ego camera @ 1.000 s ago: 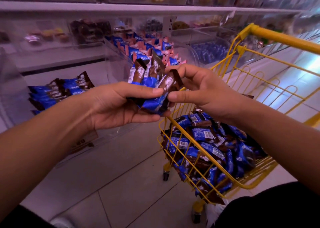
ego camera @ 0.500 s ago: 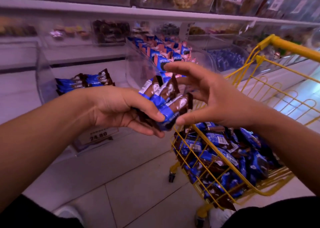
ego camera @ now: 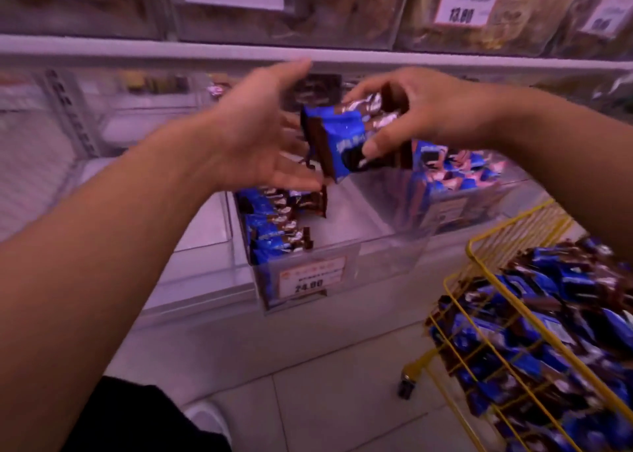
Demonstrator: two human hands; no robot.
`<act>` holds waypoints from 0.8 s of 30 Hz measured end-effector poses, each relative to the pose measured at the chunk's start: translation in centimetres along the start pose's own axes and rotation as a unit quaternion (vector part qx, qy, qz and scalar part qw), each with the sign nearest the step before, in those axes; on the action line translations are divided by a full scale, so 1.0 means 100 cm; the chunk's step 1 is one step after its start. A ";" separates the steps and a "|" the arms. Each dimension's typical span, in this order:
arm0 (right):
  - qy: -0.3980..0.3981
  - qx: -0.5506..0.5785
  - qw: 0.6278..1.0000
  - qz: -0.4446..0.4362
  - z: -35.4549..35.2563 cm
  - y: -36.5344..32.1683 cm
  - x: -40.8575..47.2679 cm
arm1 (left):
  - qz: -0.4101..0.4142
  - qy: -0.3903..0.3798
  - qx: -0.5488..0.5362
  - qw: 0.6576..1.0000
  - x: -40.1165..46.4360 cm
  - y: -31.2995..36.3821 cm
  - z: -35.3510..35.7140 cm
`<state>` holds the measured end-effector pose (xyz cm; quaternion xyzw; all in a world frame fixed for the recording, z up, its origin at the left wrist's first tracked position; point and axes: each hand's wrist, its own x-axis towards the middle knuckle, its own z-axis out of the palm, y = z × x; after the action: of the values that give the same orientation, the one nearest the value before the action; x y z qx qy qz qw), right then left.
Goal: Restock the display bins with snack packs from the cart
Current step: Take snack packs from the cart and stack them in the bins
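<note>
My right hand point(ego camera: 424, 115) grips a bunch of blue-and-brown snack packs point(ego camera: 342, 136) above a clear display bin point(ego camera: 387, 256). My left hand point(ego camera: 260, 132) is spread open just left of the bunch, fingers apart, holding nothing. In the bin's left side lies a row of the same snack packs point(ego camera: 277, 225); the bin's right side is bare. The yellow wire cart point(ego camera: 479, 263) at the lower right is heaped with more packs point(ego camera: 555, 331).
A price tag reading 24.00 point(ego camera: 308, 280) hangs on the bin's front. A neighbouring bin point(ego camera: 452, 180) to the right holds blue and pink packs. A shelf edge point(ego camera: 137, 52) runs overhead with more product bins and price tags above. White tiled floor lies below.
The bunch of packs passed from my left hand to my right hand and rose over the bin. My left hand opened. The view swung toward the shelf, leaving the cart at lower right.
</note>
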<state>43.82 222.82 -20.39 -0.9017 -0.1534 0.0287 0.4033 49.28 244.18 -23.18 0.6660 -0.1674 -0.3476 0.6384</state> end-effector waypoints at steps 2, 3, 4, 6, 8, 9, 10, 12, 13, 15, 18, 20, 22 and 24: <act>0.014 -0.004 0.999 0.043 -0.001 0.013 0.024 | 0.074 0.175 0.087 0.978 0.012 0.002 -0.007; 0.004 -0.017 0.998 0.066 0.003 0.020 0.035 | 0.116 0.243 0.182 0.946 0.018 -0.003 -0.010; -0.014 -0.039 0.995 0.093 0.010 0.028 0.045 | 0.158 0.292 0.326 0.885 0.024 -0.009 -0.013; -0.056 -0.098 0.982 0.150 0.028 0.042 0.062 | 0.184 0.300 0.584 0.731 0.031 -0.021 -0.018; -0.092 -0.134 0.969 0.187 0.047 0.056 0.073 | 0.144 0.251 0.695 0.658 0.030 -0.027 -0.019; -0.103 -0.152 0.964 0.194 0.055 0.063 0.077 | 0.117 0.222 0.726 0.640 0.029 -0.030 -0.017; -0.108 -0.178 0.959 0.194 0.061 0.068 0.080 | 0.084 0.191 0.754 0.623 0.030 -0.033 -0.016; -0.114 -0.236 0.949 0.176 0.070 0.077 0.083 | -0.003 0.120 0.810 0.574 0.031 -0.038 -0.013; -0.118 -0.261 0.944 0.164 0.073 0.080 0.084 | -0.049 0.087 0.833 0.545 0.032 -0.040 -0.011; -0.119 -0.303 0.935 0.139 0.074 0.084 0.083 | -0.121 0.030 0.852 0.508 0.034 -0.044 -0.007; -0.096 -0.370 0.920 0.091 0.074 0.089 0.081 | -0.145 -0.012 0.849 0.508 0.038 -0.046 -0.003; -0.101 -0.386 0.914 0.080 0.075 0.089 0.080 | -0.144 -0.014 0.854 0.500 0.037 -0.045 -0.004; -0.106 -0.404 0.906 0.060 0.075 0.089 0.079 | -0.144 -0.015 0.864 0.482 0.036 -0.044 -0.004; -0.106 -0.422 0.900 0.031 0.075 0.087 0.078 | -0.145 -0.026 0.866 0.478 0.036 -0.044 -0.003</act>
<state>52.16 225.10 -31.26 -0.9832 -0.1653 0.0691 -0.0352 51.06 242.53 -28.34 0.8866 -0.3006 -0.1313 -0.3261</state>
